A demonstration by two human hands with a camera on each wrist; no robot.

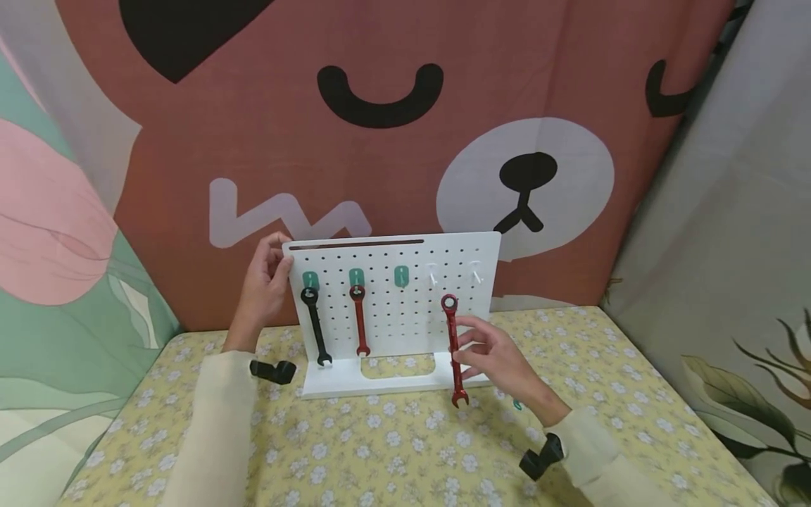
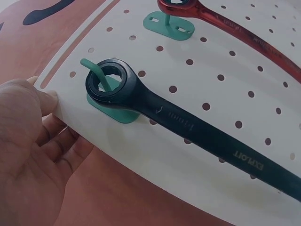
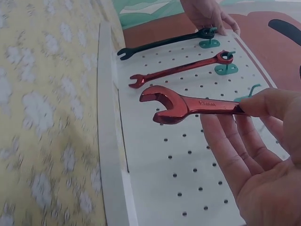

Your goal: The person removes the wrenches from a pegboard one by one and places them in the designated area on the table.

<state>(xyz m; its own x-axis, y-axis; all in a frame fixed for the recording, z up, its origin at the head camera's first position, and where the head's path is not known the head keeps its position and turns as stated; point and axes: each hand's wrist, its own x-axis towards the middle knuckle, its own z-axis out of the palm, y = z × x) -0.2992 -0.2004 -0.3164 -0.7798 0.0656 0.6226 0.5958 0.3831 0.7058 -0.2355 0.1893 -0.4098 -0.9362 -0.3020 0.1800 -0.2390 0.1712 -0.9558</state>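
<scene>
My right hand (image 1: 491, 352) pinches a red combination wrench (image 1: 453, 338) between thumb and fingers, in front of the right part of a white pegboard (image 1: 386, 324). The wrench stands nearly upright, ring end up; its open end faces the right wrist camera. My left hand (image 1: 265, 282) grips the pegboard's upper left corner, thumb on the front, some fingertips hidden behind it. Close to that hand, a black wrench (image 2: 188, 127) hangs by its ring on a green hook (image 2: 117, 110). A second red wrench (image 1: 361, 320) hangs on the neighbouring green hook (image 1: 357, 274).
A third green hook (image 1: 402, 275) and two clear hooks (image 1: 433, 274) sit along the same row, bearing nothing. The board's white base (image 1: 336, 384) rests on a table with a yellow floral cloth (image 1: 380, 451). Behind stands a brown cloth backdrop (image 1: 266, 127) with a cartoon print.
</scene>
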